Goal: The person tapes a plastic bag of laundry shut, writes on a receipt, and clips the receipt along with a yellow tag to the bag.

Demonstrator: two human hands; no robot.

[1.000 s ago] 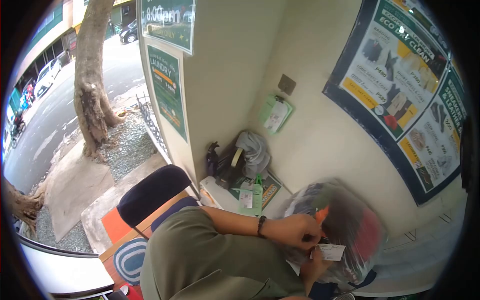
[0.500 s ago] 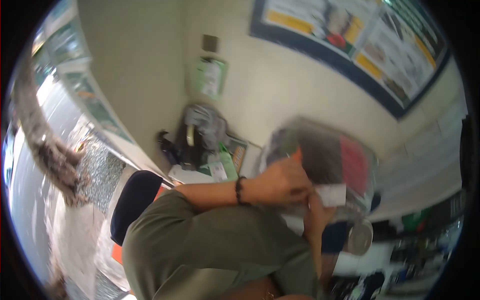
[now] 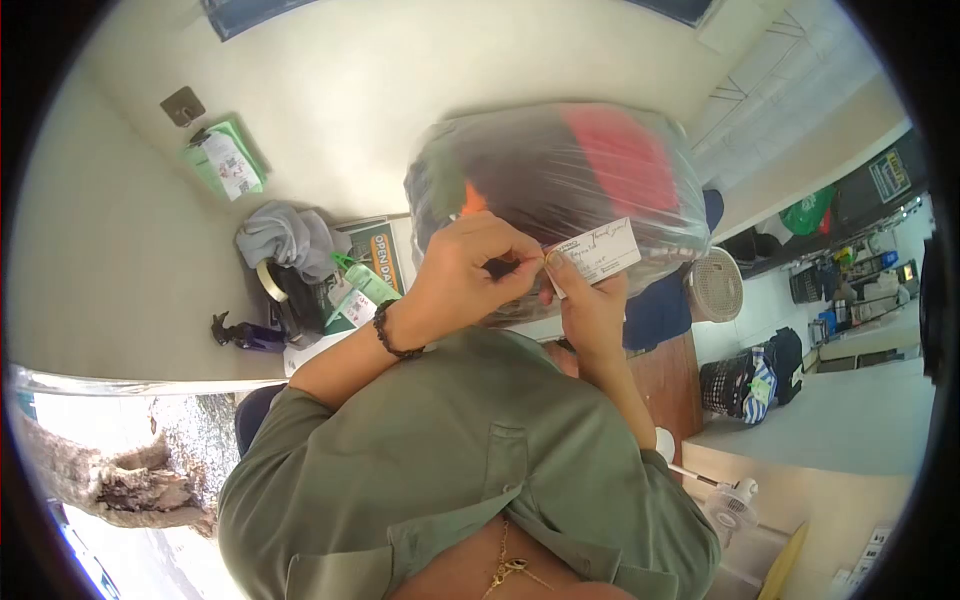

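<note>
My right hand (image 3: 597, 310) pinches a small white card (image 3: 603, 250) with print and handwriting between thumb and fingers. My left hand (image 3: 468, 268), with a dark beaded bracelet (image 3: 384, 328) at the wrist, has thumb and forefinger pressed together right at the card's left corner. I cannot tell what lies in that pinch. Behind both hands sits a large clear plastic bag (image 3: 520, 150) packed with dark, green and red cloth. An orange patch (image 3: 472, 197) shows just past my left knuckles.
Left of the bag are grey cloth (image 3: 285, 240), a dark spray bottle (image 3: 250, 335), green tags (image 3: 365, 285) and an "Open Day" sign (image 3: 384, 262). More tags (image 3: 228, 165) hang on the wall. To the right are a woven basket (image 3: 715, 285), a laundry basket (image 3: 725, 388) and a fan (image 3: 733, 505).
The view has turned and steadied, so bag and hands appear further left and higher. The card stays in my right hand, its writing now sharper, with my left fingers still beside it.
</note>
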